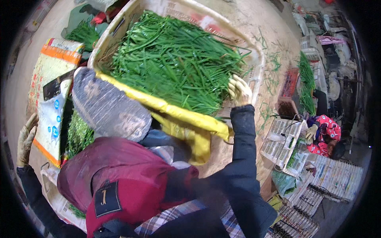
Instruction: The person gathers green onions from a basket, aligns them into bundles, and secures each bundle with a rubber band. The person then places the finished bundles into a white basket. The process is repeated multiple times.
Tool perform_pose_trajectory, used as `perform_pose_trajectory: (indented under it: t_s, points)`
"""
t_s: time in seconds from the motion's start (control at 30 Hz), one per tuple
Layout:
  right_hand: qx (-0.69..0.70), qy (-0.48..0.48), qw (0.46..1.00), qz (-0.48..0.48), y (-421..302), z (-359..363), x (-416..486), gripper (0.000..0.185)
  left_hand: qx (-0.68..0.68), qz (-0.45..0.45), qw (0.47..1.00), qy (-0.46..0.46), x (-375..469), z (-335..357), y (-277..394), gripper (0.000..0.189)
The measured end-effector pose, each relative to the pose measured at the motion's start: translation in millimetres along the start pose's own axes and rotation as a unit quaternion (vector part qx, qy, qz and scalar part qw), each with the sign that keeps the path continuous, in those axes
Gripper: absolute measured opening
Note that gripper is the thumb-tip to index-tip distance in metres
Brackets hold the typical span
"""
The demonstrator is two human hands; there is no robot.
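Note:
A large pale plastic crate (258, 64) holds a heap of long green leaves, apparently garlic chives (178, 62). Against the heap's right end, inside the crate, rests my gloved right hand (239, 89), fingers extended. Nothing shows in its grasp, though its underside is hidden. My gloved left hand (26, 139) is raised at the far left with fingers apart, beside a printed woven sack (50, 116). Yellow sheeting (175, 111) lies over the crate's near rim. A scuffed grey pad or covering (110, 104) sits between that rim and my maroon apron (134, 178).
More greens (78, 131) lie beside the sack, and another bunch (83, 35) sits beyond it. Loose leaves (272, 62) litter the floor right of the crate. Farther right, a person in red patterned clothing (329, 128) works behind a white crate (278, 142). Stacked slatted crates (336, 177) stand nearby.

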State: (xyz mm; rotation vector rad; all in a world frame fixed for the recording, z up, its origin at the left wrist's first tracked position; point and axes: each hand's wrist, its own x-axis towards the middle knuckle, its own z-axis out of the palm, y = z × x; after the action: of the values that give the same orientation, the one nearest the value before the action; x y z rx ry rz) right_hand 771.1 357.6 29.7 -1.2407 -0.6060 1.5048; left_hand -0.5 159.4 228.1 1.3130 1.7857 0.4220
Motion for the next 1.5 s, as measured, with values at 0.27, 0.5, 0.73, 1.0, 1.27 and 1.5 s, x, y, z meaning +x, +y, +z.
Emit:
perform_pose_trajectory:
  t_s: [0.27, 0.5, 0.73, 1.0, 1.27, 1.5]
  points:
    - [-0.691, 0.077, 0.711, -0.108, -27, -14, 56, 0.050, 0.001, -0.079, 0.997, 0.011, 12, -3, -67, 0.056]
    - [-0.838, 0.046, 0.532, -0.115, -32, -47, 162, 0.098, 0.006, -0.262, 0.963, 0.065, -75, -19, -169, 0.058]
    - [-0.782, 0.048, 0.620, 0.046, -20, -66, 200, 0.134, -0.003, -0.417, 0.902, 0.110, -136, 24, -201, 0.046]
    - [-0.813, -0.115, 0.558, 0.124, -49, -57, 230, 0.123, -0.017, -0.436, 0.892, 0.114, -114, 50, -166, 0.045]
    - [-0.853, -0.121, 0.504, 0.057, -45, -35, 217, 0.127, -0.057, -0.354, 0.926, 0.117, -100, 60, -153, 0.047]
    - [-0.733, -0.115, 0.664, 0.092, -31, -29, 198, 0.136, -0.060, -0.345, 0.932, 0.096, -93, 72, -144, 0.045]
